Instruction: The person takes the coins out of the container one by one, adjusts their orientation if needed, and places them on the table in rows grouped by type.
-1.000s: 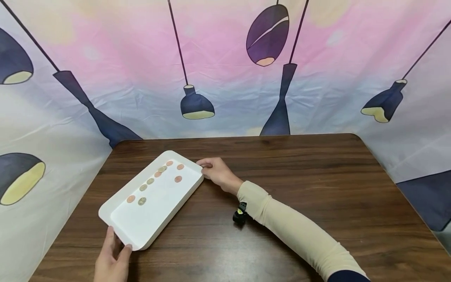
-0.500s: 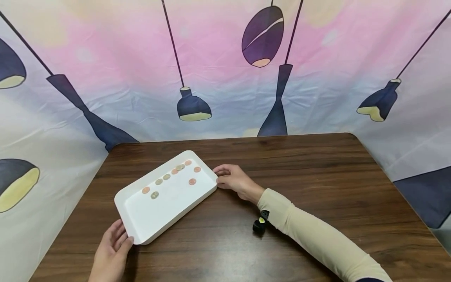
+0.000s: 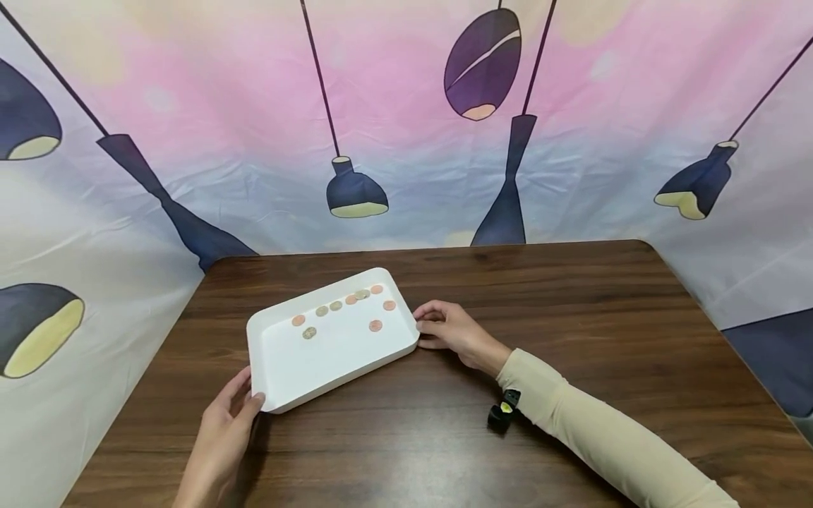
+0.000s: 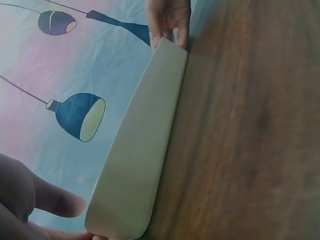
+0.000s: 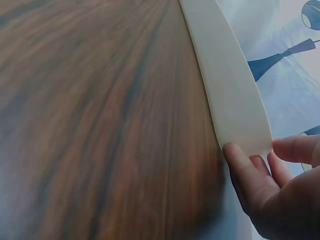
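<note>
A white rectangular tray (image 3: 330,363) lies at a slant, left of centre in the head view. Several copper coins (image 3: 375,326) and dull golden coins (image 3: 309,333) are flat inside it, many of them in a row by the far wall. My left hand (image 3: 222,427) holds the near left corner, its thumb at the rim and its fingers along the end wall. At the opposite end, my right hand (image 3: 459,333) grips the right corner with bent fingers. In the right wrist view those fingers (image 5: 245,167) reach around the tray's outer wall (image 5: 230,85), whose bottom edge runs close along the table.
The brown wood-grain table (image 3: 571,317) extends right of the tray. Behind it hangs a cloth backdrop (image 3: 413,141) printed with dark lamps. A small black device (image 3: 504,411) sits at my right wrist, beside the beige sleeve (image 3: 591,409).
Both hands have moved the tray to the right and turned its long side closer to level with the table's back edge. The coins keep their arrangement in it.
</note>
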### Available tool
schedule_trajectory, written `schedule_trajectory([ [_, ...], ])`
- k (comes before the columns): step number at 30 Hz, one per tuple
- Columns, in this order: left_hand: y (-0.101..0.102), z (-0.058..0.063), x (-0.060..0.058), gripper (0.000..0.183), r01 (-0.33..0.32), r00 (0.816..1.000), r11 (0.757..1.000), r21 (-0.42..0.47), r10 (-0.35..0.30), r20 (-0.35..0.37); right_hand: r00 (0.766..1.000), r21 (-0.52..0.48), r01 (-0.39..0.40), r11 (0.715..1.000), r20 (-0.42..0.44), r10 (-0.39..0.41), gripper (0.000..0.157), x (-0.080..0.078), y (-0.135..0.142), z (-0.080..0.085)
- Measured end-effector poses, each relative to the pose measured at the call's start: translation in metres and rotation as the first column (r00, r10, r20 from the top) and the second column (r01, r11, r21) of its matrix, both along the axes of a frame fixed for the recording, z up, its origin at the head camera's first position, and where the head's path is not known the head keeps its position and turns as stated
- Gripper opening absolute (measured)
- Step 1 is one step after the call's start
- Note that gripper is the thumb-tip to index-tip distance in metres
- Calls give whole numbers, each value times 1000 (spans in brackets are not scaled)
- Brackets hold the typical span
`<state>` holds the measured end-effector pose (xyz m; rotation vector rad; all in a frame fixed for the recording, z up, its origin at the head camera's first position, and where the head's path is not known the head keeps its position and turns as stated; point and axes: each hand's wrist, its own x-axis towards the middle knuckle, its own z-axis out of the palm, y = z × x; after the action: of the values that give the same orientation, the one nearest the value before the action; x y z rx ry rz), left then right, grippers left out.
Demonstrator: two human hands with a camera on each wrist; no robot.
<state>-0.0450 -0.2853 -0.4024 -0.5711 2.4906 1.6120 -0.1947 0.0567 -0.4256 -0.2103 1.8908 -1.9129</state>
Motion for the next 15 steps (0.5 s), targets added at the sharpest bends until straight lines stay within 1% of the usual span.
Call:
schedule_trajectory([
  [3,-1,3,-6,67,43,999,999,13,-43,5,1000,15,3,1000,-10,-3,25,2,8,-1],
  [6,-1,3,-10,64,65,997,994,83,-63,-36,1000,23,21,1000,-18,-21,29,4,17,-1],
  [10,2,2,-18,60,77,994,982,173,-62,-94,999,37,32,999,-8,-32,35,5,28,1],
  [15,11,0,-31,58,109,990,978,177,-90,-112,999,53,34,998,-18,-33,36,9,42,1],
])
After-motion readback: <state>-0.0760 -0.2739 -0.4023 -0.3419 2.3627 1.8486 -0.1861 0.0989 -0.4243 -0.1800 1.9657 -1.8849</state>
